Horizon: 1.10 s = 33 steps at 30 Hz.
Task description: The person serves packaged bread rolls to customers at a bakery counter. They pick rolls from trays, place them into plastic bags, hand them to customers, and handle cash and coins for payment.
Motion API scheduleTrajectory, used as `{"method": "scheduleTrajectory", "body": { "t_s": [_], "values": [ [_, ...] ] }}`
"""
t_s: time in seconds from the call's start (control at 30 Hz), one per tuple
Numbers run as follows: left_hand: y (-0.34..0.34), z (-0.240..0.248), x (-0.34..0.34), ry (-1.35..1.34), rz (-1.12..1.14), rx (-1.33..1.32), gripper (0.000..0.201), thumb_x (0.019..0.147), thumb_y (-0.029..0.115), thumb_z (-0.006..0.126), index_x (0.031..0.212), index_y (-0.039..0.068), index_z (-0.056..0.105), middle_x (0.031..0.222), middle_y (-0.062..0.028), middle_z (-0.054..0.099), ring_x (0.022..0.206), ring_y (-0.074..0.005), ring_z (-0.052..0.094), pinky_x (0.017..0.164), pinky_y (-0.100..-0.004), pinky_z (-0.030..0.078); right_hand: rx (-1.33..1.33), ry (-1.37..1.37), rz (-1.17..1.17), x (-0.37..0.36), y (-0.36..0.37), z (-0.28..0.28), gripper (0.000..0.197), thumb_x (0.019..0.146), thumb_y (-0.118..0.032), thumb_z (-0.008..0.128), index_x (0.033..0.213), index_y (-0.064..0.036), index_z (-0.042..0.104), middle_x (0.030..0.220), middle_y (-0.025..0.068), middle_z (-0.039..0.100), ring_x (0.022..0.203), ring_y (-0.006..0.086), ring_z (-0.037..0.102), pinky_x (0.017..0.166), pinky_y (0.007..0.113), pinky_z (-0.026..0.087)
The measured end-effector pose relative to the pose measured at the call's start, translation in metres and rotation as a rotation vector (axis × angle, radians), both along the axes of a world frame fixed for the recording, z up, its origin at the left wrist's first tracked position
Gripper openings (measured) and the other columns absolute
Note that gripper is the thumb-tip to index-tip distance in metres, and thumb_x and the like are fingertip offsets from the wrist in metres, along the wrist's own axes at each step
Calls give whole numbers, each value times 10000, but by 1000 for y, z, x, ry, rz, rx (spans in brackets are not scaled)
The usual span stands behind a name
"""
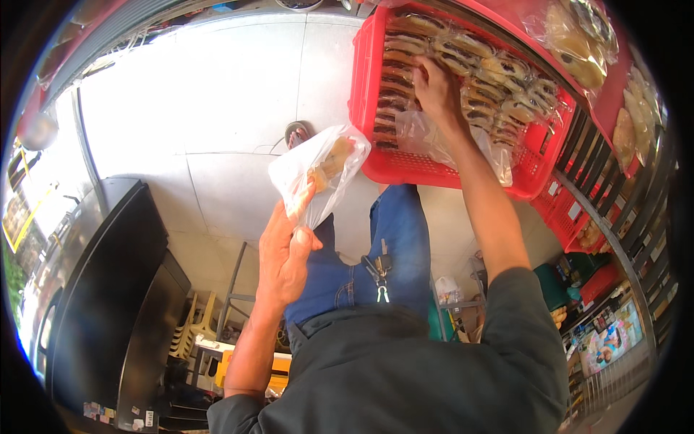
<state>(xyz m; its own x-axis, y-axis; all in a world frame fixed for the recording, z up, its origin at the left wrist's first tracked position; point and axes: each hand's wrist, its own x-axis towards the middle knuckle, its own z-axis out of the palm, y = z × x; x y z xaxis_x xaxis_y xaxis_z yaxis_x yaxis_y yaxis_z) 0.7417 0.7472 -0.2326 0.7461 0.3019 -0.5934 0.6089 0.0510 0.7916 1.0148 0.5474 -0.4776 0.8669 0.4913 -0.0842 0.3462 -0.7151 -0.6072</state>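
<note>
My left hand is closed round the gathered neck of a translucent plastic bag. Tan bread pieces show through the plastic. On the right stands a red plastic crate, filled with rows of wrapped breads with dark filling. My right hand reaches into its left part with curled fingers, gripping a wrapped bread; the fingertips are partly hidden among the packs. Loose clear plastic lies under my right wrist, over the near side of the crate.
More bagged breads lie on the red surface at the far right, beside a dark slatted rack. A second red crate sits lower on the right. A large black cabinet stands at left, near stacked chairs. A foot rests on the tiled floor.
</note>
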Motion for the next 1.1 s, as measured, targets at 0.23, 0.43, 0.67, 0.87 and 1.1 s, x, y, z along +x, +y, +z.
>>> {"method": "scheduleTrajectory", "body": {
  "t_s": [0.23, 0.43, 0.67, 0.87, 1.1],
  "values": [
    [-2, -8, -23, 29, 98, 18, 834, 1098, 640, 399, 1548, -55, 492, 1603, -182, 505, 746, -111, 577, 727, -303, 542, -279, -211, 131, 47, 17, -62, 458, 932, -219, 756, 1346, -44, 668, 1354, 191, 691, 1263, 364, 657, 1025, 462, 562],
    [-1, -12, -22, 68, 96, 21, 840, 1093, 646, 416, 1547, -57, 490, 1603, -170, 508, 746, -112, 574, 736, -310, 549, -528, -100, 176, 57, 22, -57, 614, 909, -456, 743, 1416, -120, 657, 1399, 178, 682, 1264, 381, 664, 1064, 482, 542],
    [-1, -16, -24, 48, 113, 92, 840, 1088, 655, 430, 1555, -40, 493, 1265, -125, 691, 749, -99, 564, 753, -298, 532, -241, 67, 242, 68, 4, -85, 735, 785, -484, 831, 1314, 2, 678, 1265, 214, 736, 1184, 346, 710, 1013, 433, 556],
    [-2, -24, -30, 35, 148, 46, 743, 1103, 580, 464, 1553, -9, 518, 1288, -101, 505, 741, -106, 563, 753, -293, 524, -507, 448, 267, 88, 14, -86, 867, 718, -795, 799, 1000, 24, 777, 943, 173, 767, 883, 298, 713, 822, 454, 559],
    [-4, -26, -27, 26, 116, 43, 685, 1112, 530, 483, 1538, -3, 542, 1565, -177, 524, 725, -109, 562, 741, -302, 545, -373, 782, 108, 95, -5, -88, 1050, 660, -867, 750, 1402, -125, 705, 1350, 191, 716, 1281, 315, 644, 1077, 456, 485]
  ]
}}
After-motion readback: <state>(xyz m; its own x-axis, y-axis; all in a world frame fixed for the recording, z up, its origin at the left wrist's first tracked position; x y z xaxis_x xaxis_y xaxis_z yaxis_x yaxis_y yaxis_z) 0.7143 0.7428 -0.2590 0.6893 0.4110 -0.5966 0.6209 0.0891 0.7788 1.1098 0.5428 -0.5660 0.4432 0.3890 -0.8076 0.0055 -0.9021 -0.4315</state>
